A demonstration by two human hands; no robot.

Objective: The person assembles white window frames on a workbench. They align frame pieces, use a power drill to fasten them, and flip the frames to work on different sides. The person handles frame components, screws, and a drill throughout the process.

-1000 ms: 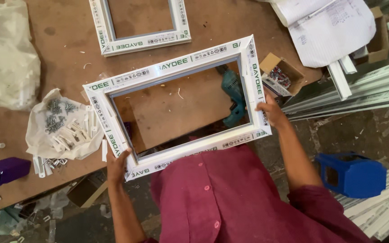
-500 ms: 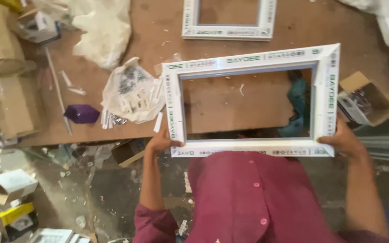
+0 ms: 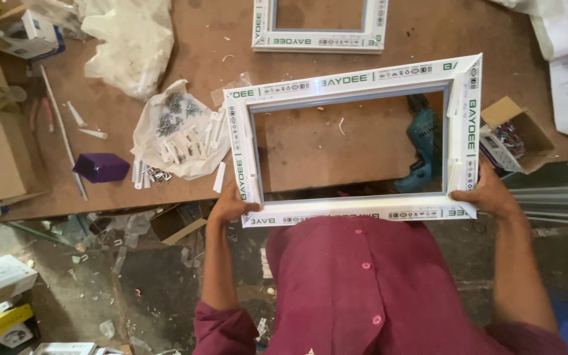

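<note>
Your two hands hold the frame (image 3: 353, 141) at its near corners: your left hand (image 3: 231, 205) is closed on the near left corner, your right hand (image 3: 488, 195) on the near right one, each grip shut around the white profile with the fingers mostly hidden beneath. Holding opposite ends like this looks meant to keep the rectangle level and square to your body. The frame sits over the near edge of the counter (image 3: 185, 29), its near rail just in front of your red shirt (image 3: 369, 283), its far rail further in over the brown top. It is a white plastic window frame with mitred corners, green printing along the rails and a grey inner lip; through the opening you see bare counter and a teal drill (image 3: 424, 141). Left of it lies a plastic bag of screws and white fittings (image 3: 175, 131), with a purple block (image 3: 102, 167) beyond that. To the right sits a small open carton (image 3: 517, 131). Furthest off, a second frame (image 3: 320, 41) lies flat.
</note>
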